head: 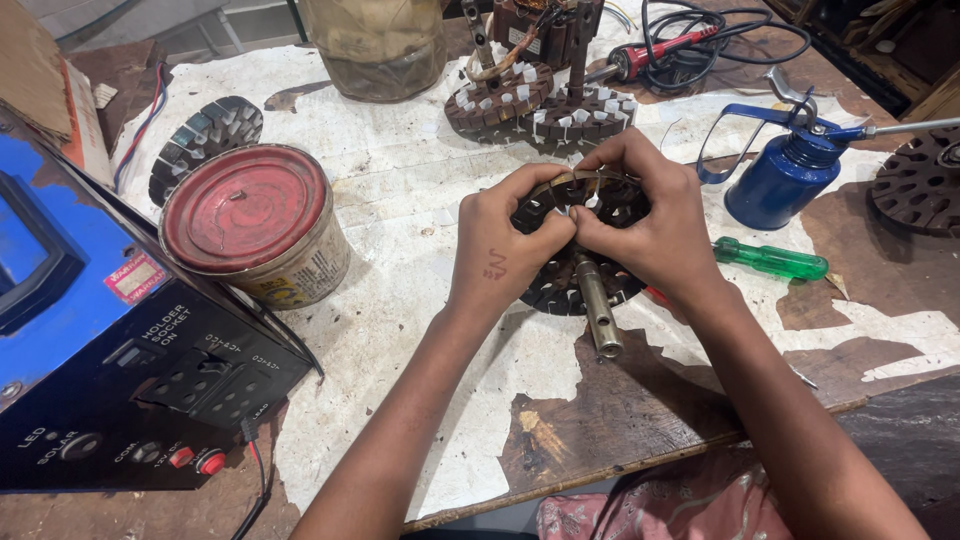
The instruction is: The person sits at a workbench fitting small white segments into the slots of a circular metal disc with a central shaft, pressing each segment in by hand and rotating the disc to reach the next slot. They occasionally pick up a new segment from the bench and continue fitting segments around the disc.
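While the left hand [500, 250] and right hand [655, 225] meet over a slotted motor stator [580, 285] lying flat on the desk [420, 330], their fingers [555, 228] pinch together at a slot near its top edge, thumbs steadying the core. Its steel shaft [597, 310] points toward the person. Farther off lie a green screwdriver [770, 260], a blue oil can [785, 180] and a red-lidded tin [250, 220], within reach.

Red-lidded tin [248, 212], blue oil can [785, 175], green screwdriver handle [772, 261]
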